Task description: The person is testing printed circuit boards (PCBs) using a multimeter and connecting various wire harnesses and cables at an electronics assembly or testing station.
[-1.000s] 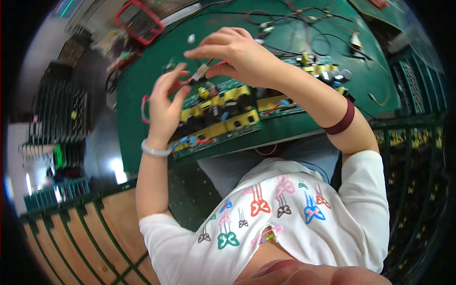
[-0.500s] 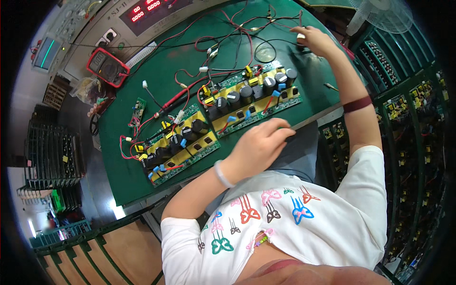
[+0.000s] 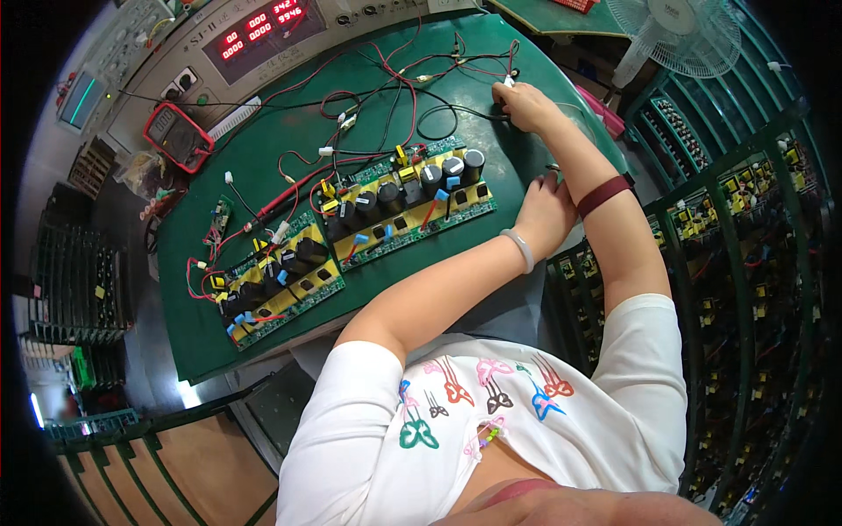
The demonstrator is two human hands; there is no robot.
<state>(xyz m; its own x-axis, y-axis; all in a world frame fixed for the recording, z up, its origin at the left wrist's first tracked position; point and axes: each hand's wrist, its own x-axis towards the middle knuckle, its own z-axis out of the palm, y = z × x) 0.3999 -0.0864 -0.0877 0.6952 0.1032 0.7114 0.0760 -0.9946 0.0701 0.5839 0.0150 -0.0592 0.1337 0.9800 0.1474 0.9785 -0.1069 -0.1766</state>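
While the left hand (image 3: pixel 545 213) lay flat and spread on the green bench (image 3: pixel 263 167), the right hand (image 3: pixel 522 103) pinched a black wire (image 3: pixel 438 110).

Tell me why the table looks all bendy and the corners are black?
In the head view, the fisheye lens curves the green table edge and leaves dark corners; it is sharp in the middle, where the circuit boards lie, with bright glare at the lower left rim; the right hand looks small far off.
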